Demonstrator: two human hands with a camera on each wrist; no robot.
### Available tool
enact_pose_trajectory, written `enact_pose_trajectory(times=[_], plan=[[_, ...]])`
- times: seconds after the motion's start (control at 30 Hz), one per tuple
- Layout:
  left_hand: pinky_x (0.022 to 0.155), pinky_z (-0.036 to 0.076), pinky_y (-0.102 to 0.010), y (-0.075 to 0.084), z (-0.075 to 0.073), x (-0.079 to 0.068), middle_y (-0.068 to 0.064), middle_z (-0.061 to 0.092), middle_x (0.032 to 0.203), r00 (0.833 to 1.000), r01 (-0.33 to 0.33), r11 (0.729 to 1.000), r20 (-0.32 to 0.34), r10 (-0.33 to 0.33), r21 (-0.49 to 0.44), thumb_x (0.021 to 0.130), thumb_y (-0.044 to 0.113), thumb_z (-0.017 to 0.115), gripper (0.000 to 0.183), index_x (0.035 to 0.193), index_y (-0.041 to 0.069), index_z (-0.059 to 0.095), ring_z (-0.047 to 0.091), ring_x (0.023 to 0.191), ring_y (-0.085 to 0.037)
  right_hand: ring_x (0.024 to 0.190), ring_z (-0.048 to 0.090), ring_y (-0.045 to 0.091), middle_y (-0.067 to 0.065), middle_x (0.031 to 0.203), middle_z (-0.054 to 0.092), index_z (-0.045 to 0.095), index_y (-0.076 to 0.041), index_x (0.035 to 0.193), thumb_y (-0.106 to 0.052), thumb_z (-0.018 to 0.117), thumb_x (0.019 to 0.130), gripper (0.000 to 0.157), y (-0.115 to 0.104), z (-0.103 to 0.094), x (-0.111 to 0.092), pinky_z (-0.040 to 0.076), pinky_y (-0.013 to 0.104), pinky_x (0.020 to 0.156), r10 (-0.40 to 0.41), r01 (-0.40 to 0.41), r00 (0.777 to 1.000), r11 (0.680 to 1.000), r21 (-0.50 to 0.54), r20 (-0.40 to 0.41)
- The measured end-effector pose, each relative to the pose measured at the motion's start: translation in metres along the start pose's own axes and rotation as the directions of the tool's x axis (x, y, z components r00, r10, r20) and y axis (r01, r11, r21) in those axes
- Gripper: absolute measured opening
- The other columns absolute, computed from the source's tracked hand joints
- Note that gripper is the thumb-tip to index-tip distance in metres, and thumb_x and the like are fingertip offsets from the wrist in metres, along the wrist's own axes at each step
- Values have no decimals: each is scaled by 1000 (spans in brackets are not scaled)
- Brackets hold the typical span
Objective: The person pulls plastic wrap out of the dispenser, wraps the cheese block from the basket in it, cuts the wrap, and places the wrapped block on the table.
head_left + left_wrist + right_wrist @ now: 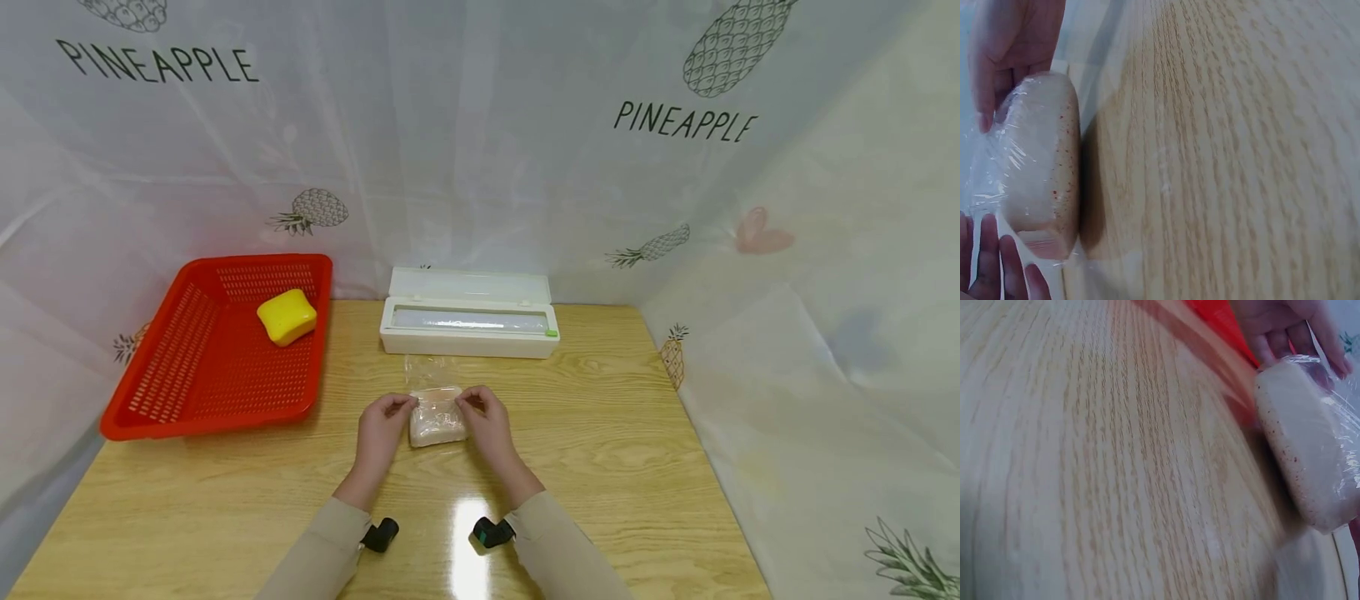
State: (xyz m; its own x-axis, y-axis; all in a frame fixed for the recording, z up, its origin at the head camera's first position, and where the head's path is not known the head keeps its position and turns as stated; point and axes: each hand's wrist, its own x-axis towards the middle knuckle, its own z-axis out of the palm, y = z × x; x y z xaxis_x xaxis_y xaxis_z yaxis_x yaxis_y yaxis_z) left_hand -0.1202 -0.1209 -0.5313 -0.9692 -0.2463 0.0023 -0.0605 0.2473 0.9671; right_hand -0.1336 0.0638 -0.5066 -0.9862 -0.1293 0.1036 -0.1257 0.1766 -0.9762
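Observation:
A pale, rounded block (438, 427) with small red specks along its side (1063, 169) lies on the table, covered in clear cling film (429, 369). Some of the film spreads flat beyond its far side. My left hand (381, 429) pinches the film at the block's left far corner between thumb and forefinger. On the opposite corner, my right hand (491, 427) pinches the film the same way. Seen from the right wrist, the film is wrinkled and shiny over the block (1300, 434), with the left hand (1282, 325) at its far end.
Behind the block stands a white cling film dispenser (468, 343), its lid raised and a roll inside. At the left is a red plastic basket (217, 429) holding a yellow, film-shiny block (287, 317). A pineapple-print curtain (480, 150) borders the wooden table (615, 467).

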Motion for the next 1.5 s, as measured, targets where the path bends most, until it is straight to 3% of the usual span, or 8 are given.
enact_pose_trajectory(times=[0.17, 0.27, 0.57, 0.83, 1.07, 1.23, 1.33, 1.5], plan=[[70, 50, -22, -9, 4, 7, -8, 71, 91, 998, 49, 998, -26, -50, -27, 91, 15, 71, 15, 96, 1, 73, 63, 83, -17, 84, 61, 20, 14, 96, 65, 65, 5, 96, -3, 66, 92, 9, 33, 8, 12, 52, 25, 70, 46, -44, 997, 999, 21, -63], [69, 51, -22, -13, 6, 9, -7, 71, 88, 996, 76, 996, -34, -77, -40, 90, 14, 72, 14, 94, 1, 74, 65, 82, -17, 82, 60, 18, 11, 94, 66, 66, 3, 95, -4, 67, 91, 8, 49, 12, 16, 51, 24, 70, 73, -73, 993, 997, 11, -88], [67, 49, -29, -18, 11, 12, -7, 70, 86, 989, 110, 993, -101, -106, 31, 86, 16, 76, 14, 90, 2, 76, 61, 79, -19, 78, 59, 17, 5, 86, 66, 67, -1, 91, -5, 70, 88, 6, 65, 15, 15, 50, 24, 66, 4, -1, 991, 1000, 22, -131], [62, 45, -25, -20, 16, 12, -7, 58, 80, 983, 137, 989, -113, -144, -62, 85, 6, 75, 11, 90, 0, 67, 52, 75, -18, 79, 53, 15, 12, 91, 59, 60, 5, 99, -1, 77, 82, 25, 69, 15, 17, 47, 21, 67, 109, -88, 983, 987, 136, -148], [70, 47, -25, -23, 16, 13, -13, 66, 94, 992, 119, 990, -21, -122, -80, 88, -4, 68, 6, 88, -2, 73, 56, 85, -21, 85, 53, 18, 19, 97, 53, 66, 11, 90, 10, 66, 86, 4, 40, 8, 7, 47, 21, 72, 6, -2, 999, 996, 86, -51], [79, 47, -28, -23, 16, 14, -15, 62, 110, 991, 124, 990, 60, -121, -66, 93, 0, 63, 16, 105, -1, 74, 55, 98, -24, 89, 49, 16, 17, 99, 49, 71, 10, 100, 7, 61, 91, 13, 33, 8, 5, 46, 20, 75, -41, 41, 999, 999, 8, 8], [80, 43, -31, -23, 16, 14, -14, 58, 111, 990, 113, 993, 91, -110, -32, 96, 3, 60, 19, 109, -1, 72, 51, 97, -24, 88, 47, 13, 13, 100, 49, 70, 7, 106, 2, 60, 94, 17, 32, 7, 4, 45, 20, 76, -17, 17, 999, 1000, -18, 32], [80, 39, -34, -26, 16, 14, -12, 52, 103, 989, 68, 997, 132, -71, 23, 89, 5, 67, 27, 115, 1, 70, 44, 92, -23, 89, 43, 18, 15, 102, 47, 68, 4, 114, -7, 66, 93, 24, 33, 6, 4, 39, 27, 78, 3, -1, 996, 1000, -24, 86]])
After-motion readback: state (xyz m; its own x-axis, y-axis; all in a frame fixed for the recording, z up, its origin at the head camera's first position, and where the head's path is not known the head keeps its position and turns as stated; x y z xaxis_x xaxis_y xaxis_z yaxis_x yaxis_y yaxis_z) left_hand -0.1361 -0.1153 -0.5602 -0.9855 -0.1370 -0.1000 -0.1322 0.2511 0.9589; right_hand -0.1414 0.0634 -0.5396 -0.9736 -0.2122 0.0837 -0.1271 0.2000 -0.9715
